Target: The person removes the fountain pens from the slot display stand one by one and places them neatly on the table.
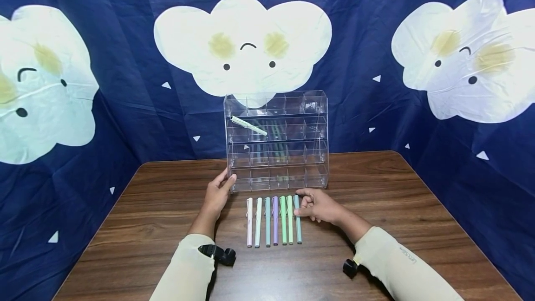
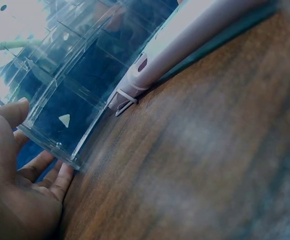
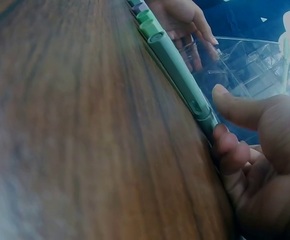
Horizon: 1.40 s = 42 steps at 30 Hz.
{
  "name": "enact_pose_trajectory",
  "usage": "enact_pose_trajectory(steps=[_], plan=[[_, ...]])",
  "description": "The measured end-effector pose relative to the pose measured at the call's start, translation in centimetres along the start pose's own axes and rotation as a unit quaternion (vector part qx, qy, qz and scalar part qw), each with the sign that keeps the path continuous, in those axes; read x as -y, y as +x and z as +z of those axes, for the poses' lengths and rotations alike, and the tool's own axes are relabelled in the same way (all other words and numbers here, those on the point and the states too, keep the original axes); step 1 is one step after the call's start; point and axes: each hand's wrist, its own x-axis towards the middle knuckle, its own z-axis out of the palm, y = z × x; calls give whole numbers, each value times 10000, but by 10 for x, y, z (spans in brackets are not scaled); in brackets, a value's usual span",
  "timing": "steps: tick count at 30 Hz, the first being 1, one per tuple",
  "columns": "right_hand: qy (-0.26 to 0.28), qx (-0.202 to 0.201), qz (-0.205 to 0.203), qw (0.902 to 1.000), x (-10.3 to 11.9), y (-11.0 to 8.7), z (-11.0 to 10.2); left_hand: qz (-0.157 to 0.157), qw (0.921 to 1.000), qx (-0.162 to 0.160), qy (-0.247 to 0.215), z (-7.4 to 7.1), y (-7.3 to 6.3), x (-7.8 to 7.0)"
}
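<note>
A clear acrylic rack (image 1: 277,152) with tiered compartments stands toward the back of the table. My left hand (image 1: 218,195) holds its lower left corner, thumb at the front and fingers behind the side panel, as the left wrist view shows. One pale pen (image 1: 248,125) lies slanted across an upper tier. In front of the rack, several capped pens lie side by side, from a pink pen (image 1: 250,222) to a purple pen (image 1: 275,220) and a teal pen (image 1: 298,219) at the right end. My right hand (image 1: 318,206) touches that teal pen's clip end with its fingertips (image 3: 223,134); its thumb stands apart.
The brown wooden table (image 1: 146,245) has its back edge close to a dark blue curtain (image 1: 359,106) printed with white clouds. Between the rack's base and the row of pens runs a narrow strip of table.
</note>
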Motion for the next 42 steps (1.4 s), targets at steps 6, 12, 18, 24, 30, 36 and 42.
enact_pose_trajectory(steps=[6, 12, 18, 24, 30, 36, 42], plan=[[153, -12, 57, 9999, 1, -4, -4, -8, 9999, 126, 9, 1, 0, 1], [415, 49, 40, 9991, 7, -6, -10, -9, 9999, 121, 77, -2, 1, 2], [502, 54, 5, 9987, 16, -10, -14, -113, 9999, 80, -2, -1, -2, 2], [510, 38, -50, 9987, 31, -10, -16, -110, 9999, 28, 45, -2, -1, 1], [354, 124, -99, 9992, 47, -7, -23, -137, 9998, 106, 42, -2, 0, -1], [65, 171, -267, 9995, 70, 1, -31, -164, 9998, 114, 54, -2, 0, -1], [-29, 36, -291, 9996, 93, 8, -38, -81, 9999, 90, 1, -2, 2, 1]])
